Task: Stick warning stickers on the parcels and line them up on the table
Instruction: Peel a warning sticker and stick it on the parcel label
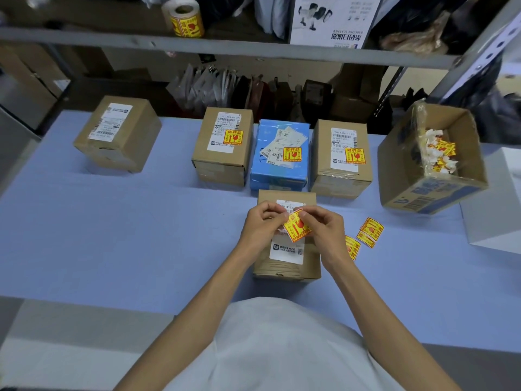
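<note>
— Back row?
— Left brown parcel (222, 153), blue parcel (277, 167), right brown parcel (341, 170), side by side, each stickered.
— Elsewhere?
— Bare parcel (118, 136) far left, apart; near parcel (286, 266) under a pinched yellow warning sticker (296, 227) (tilted); loose stickers (369, 231) flat, just right.

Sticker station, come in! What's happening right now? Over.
Left hand and right hand pinching warning sticker over near parcel. Far-left parcel unstickered. Nothing in the way.
</note>
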